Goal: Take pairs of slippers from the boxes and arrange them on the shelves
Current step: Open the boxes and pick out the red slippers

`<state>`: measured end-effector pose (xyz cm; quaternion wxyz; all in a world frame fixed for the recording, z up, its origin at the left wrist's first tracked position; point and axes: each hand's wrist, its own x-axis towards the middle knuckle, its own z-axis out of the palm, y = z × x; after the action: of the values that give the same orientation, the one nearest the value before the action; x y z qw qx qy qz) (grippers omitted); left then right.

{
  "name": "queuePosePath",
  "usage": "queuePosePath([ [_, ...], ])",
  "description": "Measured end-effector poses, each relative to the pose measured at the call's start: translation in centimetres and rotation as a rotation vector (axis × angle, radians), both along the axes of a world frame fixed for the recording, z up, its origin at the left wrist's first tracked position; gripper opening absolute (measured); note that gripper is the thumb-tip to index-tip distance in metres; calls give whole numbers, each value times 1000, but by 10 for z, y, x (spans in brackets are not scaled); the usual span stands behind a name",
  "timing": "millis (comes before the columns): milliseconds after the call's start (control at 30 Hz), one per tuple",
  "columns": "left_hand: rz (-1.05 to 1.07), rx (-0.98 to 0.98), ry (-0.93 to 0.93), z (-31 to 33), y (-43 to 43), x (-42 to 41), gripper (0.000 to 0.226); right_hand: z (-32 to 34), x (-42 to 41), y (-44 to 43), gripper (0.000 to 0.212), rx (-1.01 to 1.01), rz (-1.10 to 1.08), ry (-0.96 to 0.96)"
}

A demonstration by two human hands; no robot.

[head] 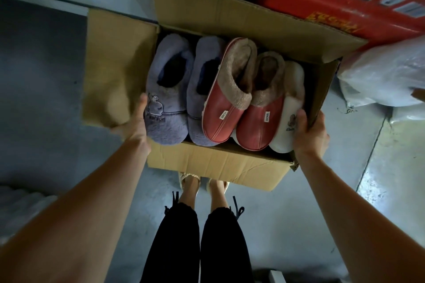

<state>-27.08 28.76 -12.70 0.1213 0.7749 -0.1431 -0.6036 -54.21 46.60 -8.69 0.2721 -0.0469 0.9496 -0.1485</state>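
Slippers [195,108] fill an open cardboard box [218,163] in one row: a lilac plush pair [165,103] at the left, a red fleece-lined pair [220,119] in the middle, and one white slipper [292,103] at the right. All look light and soft, easiest pinched together at the collars. The left hand [135,124] and right hand [309,128] clasp the box's sides, thumbs on the outermost slippers. Spread flaps [230,11], a red carton [345,0] and a white sack [386,71] crowd it, so lifting straight up looks freest.
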Motion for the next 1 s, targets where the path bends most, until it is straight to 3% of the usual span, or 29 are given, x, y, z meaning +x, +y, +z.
queuePosePath([
  [33, 83, -24, -111, -6, 1, 8, 120, 2, -1, 0, 42, -11, -14, -14],
  [67, 151, -58, -190, 1, 4, 8, 130, 4, -2, 0, 42, -23, -28, -28],
  [100, 168, -94, -255, 11, 9, 8, 123, 7, -4, 0, 42, -34, -41, -41],
  [133, 149, -143, -302, 25, 13, 4, 107, 8, -5, 1, 42, -39, -49, -51],
  [233, -111, -339, -494, 49, 31, 6, 27, 18, -11, 3, 39, -34, -64, -63],
  [267, -175, -342, -554, 58, 33, 6, 22, 21, -12, 4, 39, -30, -67, -68],
  [367, -350, -360, -667, 68, 30, 5, 40, 31, -17, 5, 40, -27, -66, -82],
  [633, -787, -552, -579, 60, -34, -53, 46, 29, -25, -2, 45, -38, -127, -108],
  [1000, -988, -487, -697, 50, -49, -61, 53, 18, -29, -5, 52, 107, -120, 20],
])
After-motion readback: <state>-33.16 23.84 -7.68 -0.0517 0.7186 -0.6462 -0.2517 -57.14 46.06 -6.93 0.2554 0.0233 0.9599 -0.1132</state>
